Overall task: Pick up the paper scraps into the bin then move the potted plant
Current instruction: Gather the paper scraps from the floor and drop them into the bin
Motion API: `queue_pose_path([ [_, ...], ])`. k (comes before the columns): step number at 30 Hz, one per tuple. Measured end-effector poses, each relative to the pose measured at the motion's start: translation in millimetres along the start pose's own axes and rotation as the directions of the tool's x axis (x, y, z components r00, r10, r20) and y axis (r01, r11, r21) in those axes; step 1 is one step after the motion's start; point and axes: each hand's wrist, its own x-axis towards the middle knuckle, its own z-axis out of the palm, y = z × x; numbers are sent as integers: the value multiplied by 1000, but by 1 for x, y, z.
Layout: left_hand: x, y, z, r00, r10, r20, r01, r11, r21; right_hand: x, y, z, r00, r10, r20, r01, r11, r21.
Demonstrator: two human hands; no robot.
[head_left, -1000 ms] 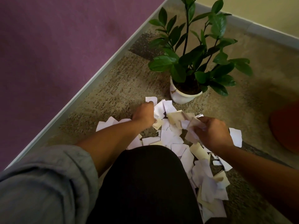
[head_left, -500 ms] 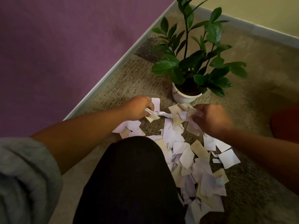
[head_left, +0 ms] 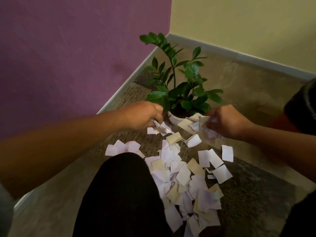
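Several white and beige paper scraps [head_left: 183,177] lie spread on the carpet in front of my knee. My left hand [head_left: 142,116] is closed around a few scraps, lifted just above the pile. My right hand [head_left: 225,122] clutches a bunch of scraps, white and beige, beside the pot. The potted plant [head_left: 177,86], dark green leaves in a white pot [head_left: 176,119], stands just behind both hands near the room corner. A dark bin rim [head_left: 306,100] shows at the right edge, partly cut off.
A purple wall [head_left: 77,57] with a grey baseboard runs along the left; a yellow wall [head_left: 248,23] closes the back. My dark-trousered knee [head_left: 123,194] fills the lower middle. A reddish object [head_left: 282,127] lies at the right, under the bin.
Both hands have risen off the floor with scraps in them. The view has tilted up, showing the room corner and the dark bin rim at the right.
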Motion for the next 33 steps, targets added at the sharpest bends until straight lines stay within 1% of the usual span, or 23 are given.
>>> queue_pose_path([
  [3, 12, 28, -14, 996, 92, -13, -92, 996, -4, -12, 10, -22, 1000, -29, 4, 29, 999, -45],
  [6, 28, 54, -21, 989, 138, -45, -140, 989, -53, -26, 19, -42, 1000, -6, -23, 5, 998, -61],
  [9, 49, 78, -25, 985, 137, -104, -152, 977, -151, -40, 31, -62, 991, 76, -114, -76, 997, 1],
  [12, 74, 106, -33, 982, 145, -122, -169, 960, -221, -53, 52, -83, 957, 177, -230, -162, 983, 83],
  [15, 104, 135, -45, 974, 157, -166, -198, 944, -265, -72, 76, -105, 884, 310, -349, -234, 941, 244],
  [19, 155, 179, -58, 964, 156, -213, -217, 929, -301, -105, 120, -137, 734, 466, -493, -296, 874, 386],
  [22, 195, 219, -61, 964, 136, -229, -213, 910, -357, -132, 153, -161, 619, 556, -555, -365, 829, 424],
  [25, 231, 259, -60, 974, 80, -212, -174, 862, -476, -158, 185, -179, 523, 636, -568, -425, 772, 472],
  [27, 253, 283, -56, 983, 32, -180, -127, 827, -547, -173, 203, -187, 486, 662, -570, -448, 749, 488],
  [29, 272, 303, -50, 988, -11, -154, -83, 804, -589, -182, 216, -191, 470, 691, -549, -453, 723, 522],
  [31, 287, 320, -45, 990, -48, -132, -41, 798, -601, -187, 227, -195, 468, 710, -526, -466, 704, 536],
  [33, 299, 333, -40, 991, -73, -110, -6, 809, -587, -188, 238, -198, 480, 720, -501, -498, 694, 520],
])
